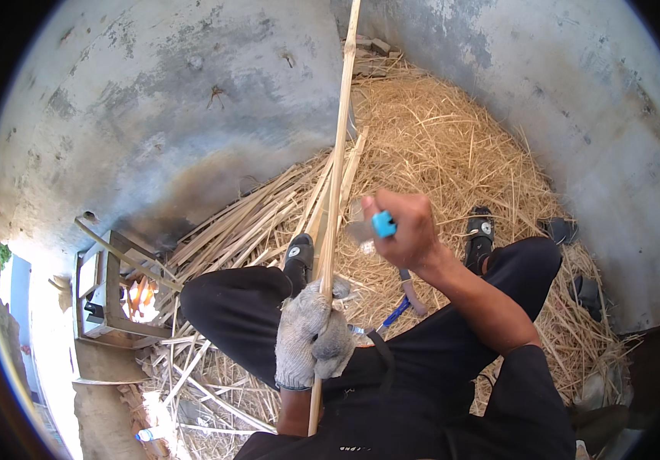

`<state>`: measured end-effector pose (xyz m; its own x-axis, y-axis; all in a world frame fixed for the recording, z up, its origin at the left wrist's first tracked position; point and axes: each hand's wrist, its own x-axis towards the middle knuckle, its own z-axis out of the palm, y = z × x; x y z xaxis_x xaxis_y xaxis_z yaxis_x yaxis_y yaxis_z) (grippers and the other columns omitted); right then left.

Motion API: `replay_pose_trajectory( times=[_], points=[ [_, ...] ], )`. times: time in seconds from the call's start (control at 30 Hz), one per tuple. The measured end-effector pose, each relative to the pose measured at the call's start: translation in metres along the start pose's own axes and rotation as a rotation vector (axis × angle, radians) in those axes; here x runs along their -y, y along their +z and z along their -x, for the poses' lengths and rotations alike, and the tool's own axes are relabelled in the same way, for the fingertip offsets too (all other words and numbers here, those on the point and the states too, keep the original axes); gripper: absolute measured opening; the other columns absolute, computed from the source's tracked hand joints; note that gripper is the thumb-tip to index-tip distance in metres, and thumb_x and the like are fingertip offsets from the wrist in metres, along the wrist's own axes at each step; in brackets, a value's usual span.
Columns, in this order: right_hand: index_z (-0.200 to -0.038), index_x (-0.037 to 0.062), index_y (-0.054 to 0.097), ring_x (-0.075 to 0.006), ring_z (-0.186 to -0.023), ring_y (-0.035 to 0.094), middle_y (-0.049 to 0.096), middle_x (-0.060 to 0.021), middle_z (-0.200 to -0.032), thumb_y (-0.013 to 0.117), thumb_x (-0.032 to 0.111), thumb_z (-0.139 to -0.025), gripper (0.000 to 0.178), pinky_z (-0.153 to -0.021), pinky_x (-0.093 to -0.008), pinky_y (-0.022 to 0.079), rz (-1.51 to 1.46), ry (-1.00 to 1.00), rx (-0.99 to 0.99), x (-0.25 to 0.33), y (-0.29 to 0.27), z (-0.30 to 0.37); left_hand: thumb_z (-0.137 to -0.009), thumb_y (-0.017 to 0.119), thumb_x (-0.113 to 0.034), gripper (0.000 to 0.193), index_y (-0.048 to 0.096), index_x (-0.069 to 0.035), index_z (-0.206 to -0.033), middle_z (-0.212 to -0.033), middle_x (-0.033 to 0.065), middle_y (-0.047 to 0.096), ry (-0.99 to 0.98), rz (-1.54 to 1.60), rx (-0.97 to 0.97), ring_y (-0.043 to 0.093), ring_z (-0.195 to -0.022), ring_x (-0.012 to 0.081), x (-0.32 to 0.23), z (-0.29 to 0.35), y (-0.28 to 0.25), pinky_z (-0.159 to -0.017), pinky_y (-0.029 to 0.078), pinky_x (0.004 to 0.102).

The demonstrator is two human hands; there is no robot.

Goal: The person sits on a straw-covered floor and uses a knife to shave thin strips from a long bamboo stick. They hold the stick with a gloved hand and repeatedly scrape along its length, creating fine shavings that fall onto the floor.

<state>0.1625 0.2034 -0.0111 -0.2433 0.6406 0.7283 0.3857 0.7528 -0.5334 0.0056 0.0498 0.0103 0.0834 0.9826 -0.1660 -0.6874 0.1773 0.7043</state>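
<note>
My left hand (314, 335), in a grey-white knitted glove, is closed round a long pale bamboo-like strip (337, 169). The strip runs from beside my lap up past the top of the view. My right hand (406, 228) is bare and closed on a small blue-handled knife (383, 224). Its blade side, toward the strip, is smeared by motion, and I cannot tell whether it touches the strip. On the straw between my legs lies a tool with a blue shaft (396, 313), next to a brown handle (414, 297).
Dry straw and shavings (437, 130) cover the ground ahead. More long strips (230, 207) lie stacked at the left against a stained grey wall (215, 84). A wooden frame (115, 330) stands at far left, and a dark shoe (587, 295) lies at right.
</note>
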Motion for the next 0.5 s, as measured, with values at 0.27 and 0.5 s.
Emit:
replay_pose_trajectory(
  times=[0.27, 0.5],
  points=[
    [-0.064, 0.0043, 0.054, -0.0245, -0.040, 0.054, 0.049, -0.0114, -0.047, 0.061, 0.011, -0.086, 0.024, -0.040, -0.0359, 0.040, 0.049, -0.038, -0.040, 0.003, 0.006, 0.002, -0.101, 0.051, -0.028, 0.035, 0.049, 0.005, -0.114, -0.042, -0.0012, 0.033, -0.013, -0.170, 0.019, 0.031, -0.026, 0.0104, 0.008, 0.008, 0.005, -0.025, 0.024, 0.0262],
    [-0.063, 0.0037, 0.052, -0.0235, -0.038, 0.053, 0.051, -0.0120, -0.048, 0.059, 0.012, -0.090, 0.029, -0.038, -0.0378, 0.039, 0.074, -0.021, -0.025, -0.006, -0.001, -0.005, -0.100, 0.051, -0.023, 0.034, 0.048, 0.006, -0.116, -0.043, -0.0017, 0.034, -0.021, -0.128, 0.020, 0.031, -0.027, 0.0094, 0.018, 0.010, 0.001, -0.026, 0.023, 0.0252]
  ],
)
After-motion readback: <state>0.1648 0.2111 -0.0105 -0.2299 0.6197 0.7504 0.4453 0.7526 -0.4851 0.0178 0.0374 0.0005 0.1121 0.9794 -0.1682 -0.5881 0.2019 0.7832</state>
